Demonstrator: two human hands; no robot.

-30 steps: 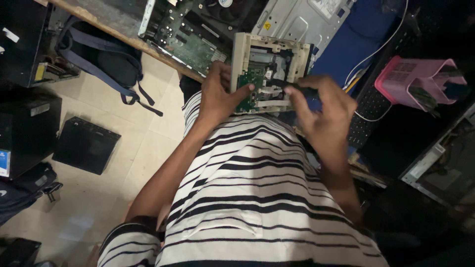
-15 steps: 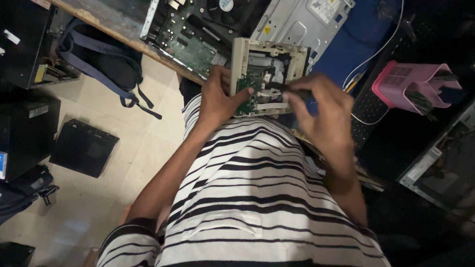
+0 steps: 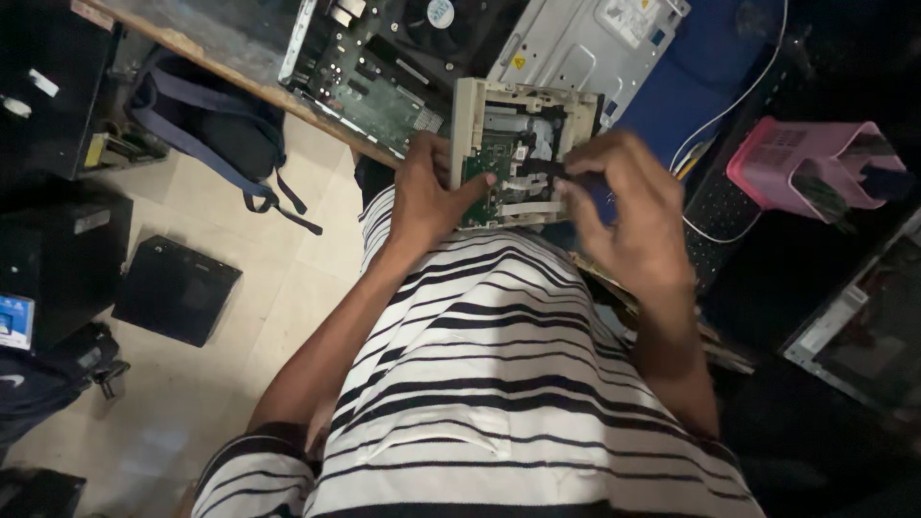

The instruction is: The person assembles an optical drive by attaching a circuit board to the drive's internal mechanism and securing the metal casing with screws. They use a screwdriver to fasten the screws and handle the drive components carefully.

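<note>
The person stands at a workbench, seen from above, in a black-and-white striped shirt (image 3: 480,384) that fills the lower middle of the frame; just above the shirt, at upper centre, they hold a beige drive unit (image 3: 518,153) with its cover off, a green circuit board and metal parts showing inside. The left hand (image 3: 427,197) is closed around the unit's left edge, thumb laid across the board; the right hand (image 3: 628,216) comes in from the right with its fingers pinched on a dark slim tool (image 3: 552,168) whose tip sits over the unit's middle; what kind of tool it is I cannot make out.

Behind the unit, toward the top of the frame, an opened computer case (image 3: 384,67) lies on the wooden bench (image 3: 192,43), its motherboard and a round fan showing; just to its right lies a grey metal panel (image 3: 585,43). At the far right sits a pink plastic basket (image 3: 801,168), with a white cable (image 3: 739,105) curving beside it and a dark keyboard (image 3: 715,216) below. On the pale floor at the left, a dark backpack (image 3: 206,134) rests under the bench edge, and a flat black box (image 3: 173,288) lies well apart from it, lower left.
</note>
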